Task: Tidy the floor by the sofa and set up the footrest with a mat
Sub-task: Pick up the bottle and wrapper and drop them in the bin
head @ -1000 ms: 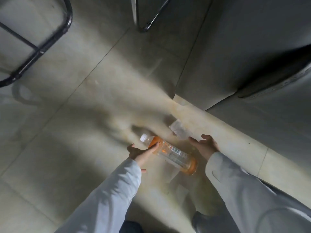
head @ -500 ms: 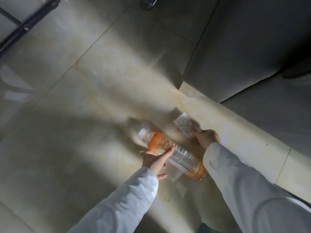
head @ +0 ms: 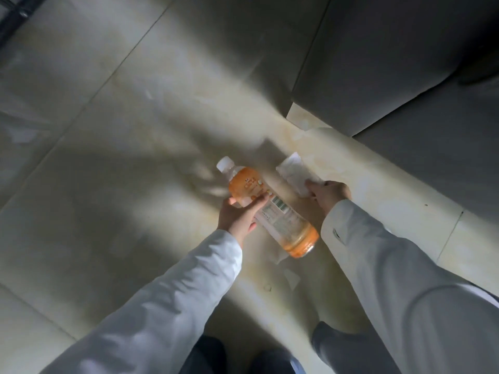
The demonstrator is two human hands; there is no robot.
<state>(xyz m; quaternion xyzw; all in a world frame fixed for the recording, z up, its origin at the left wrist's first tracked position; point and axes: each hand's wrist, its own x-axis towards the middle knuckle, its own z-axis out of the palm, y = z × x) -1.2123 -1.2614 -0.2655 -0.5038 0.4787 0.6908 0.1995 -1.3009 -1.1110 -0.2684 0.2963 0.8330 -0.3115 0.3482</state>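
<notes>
A plastic bottle (head: 272, 210) with an orange label and a white cap is held over the tiled floor, cap pointing away from me. My left hand (head: 240, 215) is wrapped around its middle from the left side. A crumpled white paper (head: 294, 174) lies just right of the bottle, near the sofa's base. My right hand (head: 330, 194) grips the near end of that paper with closed fingers. Both arms wear white sleeves.
The grey sofa (head: 378, 76) fills the upper right, its base edge running diagonally down to the right. A small white scrap (head: 291, 278) lies on the floor below the bottle. A dark metal frame (head: 16, 20) shows at the top left corner.
My left hand has closed around the bottle and raised it. My right hand reached forward and took hold of the white paper. The view moved closer to the floor.
</notes>
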